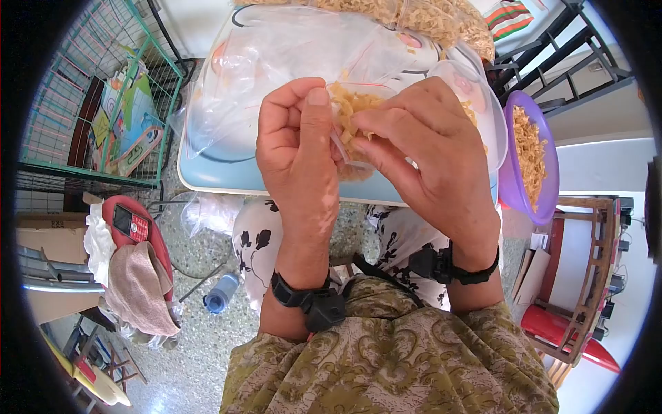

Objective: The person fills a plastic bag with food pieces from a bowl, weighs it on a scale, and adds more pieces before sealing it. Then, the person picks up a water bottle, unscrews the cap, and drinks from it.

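Observation:
My left hand [298, 141] is closed on the edge of a small clear zip bag [357, 165], its thumb uppermost. Pale yellow dried strips [350, 101] show at the bag's mouth, and more lie in its lower part. My right hand [441, 155] pinches some of these strips between thumb and fingers, right at the opening. Its palm side is hidden. A clear plastic bowl [498, 131] with more strips stands behind my right hand, partly covered by it. Empty clear plastic bags [276, 62] lie spread over the table on the left.
The light blue table [227, 181] stands before my knees. Large bags of dried strips [441, 24] lie along its far side. A purple basin [514, 169] of strips is at the right. On the left are a green wire cage [96, 172] and a red stool [160, 252] with a phone and cloth.

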The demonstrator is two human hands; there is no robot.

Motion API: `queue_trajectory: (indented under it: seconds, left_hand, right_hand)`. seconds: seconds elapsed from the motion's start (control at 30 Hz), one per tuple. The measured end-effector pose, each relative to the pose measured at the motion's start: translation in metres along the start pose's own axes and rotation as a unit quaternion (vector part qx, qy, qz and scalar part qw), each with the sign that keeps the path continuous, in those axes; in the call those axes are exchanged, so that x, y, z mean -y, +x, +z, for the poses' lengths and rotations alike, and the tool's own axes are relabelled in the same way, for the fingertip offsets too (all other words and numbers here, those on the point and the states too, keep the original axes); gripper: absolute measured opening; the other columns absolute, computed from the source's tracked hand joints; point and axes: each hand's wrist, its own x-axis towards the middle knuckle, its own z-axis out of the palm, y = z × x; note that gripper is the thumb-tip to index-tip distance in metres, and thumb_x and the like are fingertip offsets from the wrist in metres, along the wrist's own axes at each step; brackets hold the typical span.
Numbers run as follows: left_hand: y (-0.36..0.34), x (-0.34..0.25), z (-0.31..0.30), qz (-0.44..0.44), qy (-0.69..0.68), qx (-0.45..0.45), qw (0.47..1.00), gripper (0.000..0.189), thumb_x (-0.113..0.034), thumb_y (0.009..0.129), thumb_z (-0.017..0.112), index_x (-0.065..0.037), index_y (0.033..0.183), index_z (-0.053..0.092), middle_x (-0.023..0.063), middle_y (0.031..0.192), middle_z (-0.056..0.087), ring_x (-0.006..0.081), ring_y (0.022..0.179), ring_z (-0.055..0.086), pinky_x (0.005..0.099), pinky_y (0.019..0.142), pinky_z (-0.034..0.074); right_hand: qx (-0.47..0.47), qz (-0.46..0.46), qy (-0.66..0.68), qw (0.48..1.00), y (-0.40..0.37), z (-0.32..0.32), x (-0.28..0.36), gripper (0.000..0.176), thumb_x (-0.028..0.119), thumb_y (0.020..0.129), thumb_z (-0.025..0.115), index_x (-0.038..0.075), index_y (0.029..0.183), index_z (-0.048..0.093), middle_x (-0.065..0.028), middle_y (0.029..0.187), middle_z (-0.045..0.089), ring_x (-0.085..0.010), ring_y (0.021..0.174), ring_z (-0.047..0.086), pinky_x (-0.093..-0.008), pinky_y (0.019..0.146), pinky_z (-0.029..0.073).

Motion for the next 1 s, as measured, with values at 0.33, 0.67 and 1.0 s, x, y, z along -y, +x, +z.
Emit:
queue_trajectory:
  seconds: [0.33,0.67,1.0]
  left_hand:
    - [-0.003,-0.003,0.005,-0.021,0.05,-0.007,0.998,0.014,-0.015,0.097,0.062,-0.004,0.107,0.061,-0.0046,0.071,0.053,0.0016,0.053,0.04,0.0174,0.046,0.029]
    - [-0.003,0.003,0.004,-0.023,0.044,0.009,0.999,0.015,-0.016,0.097,0.063,-0.004,0.107,0.061,-0.0045,0.071,0.053,0.0014,0.052,0.038,0.0177,0.045,0.028]
    - [-0.002,0.001,0.005,-0.025,0.032,0.0,0.999,0.016,-0.017,0.097,0.064,-0.005,0.107,0.061,-0.0052,0.07,0.053,0.0012,0.053,0.038,0.018,0.045,0.028]
  right_hand:
    - [0.067,0.026,-0.026,0.997,-0.003,0.007,-0.003,0.012,0.006,0.077,0.072,0.005,0.088,0.067,-0.0062,0.077,0.059,-0.0277,0.075,0.054,-0.0383,0.065,0.045]
    - [0.1,0.063,-0.031,0.992,-0.005,0.011,0.001,0.011,0.006,0.082,0.067,0.005,0.093,0.064,-0.0096,0.08,0.058,-0.0318,0.081,0.054,-0.041,0.07,0.045]
    - [0.039,0.081,-0.01,0.996,-0.001,0.008,0.005,0.013,0.006,0.081,0.069,0.006,0.093,0.062,-0.0088,0.081,0.059,-0.0304,0.079,0.058,-0.0393,0.066,0.046]
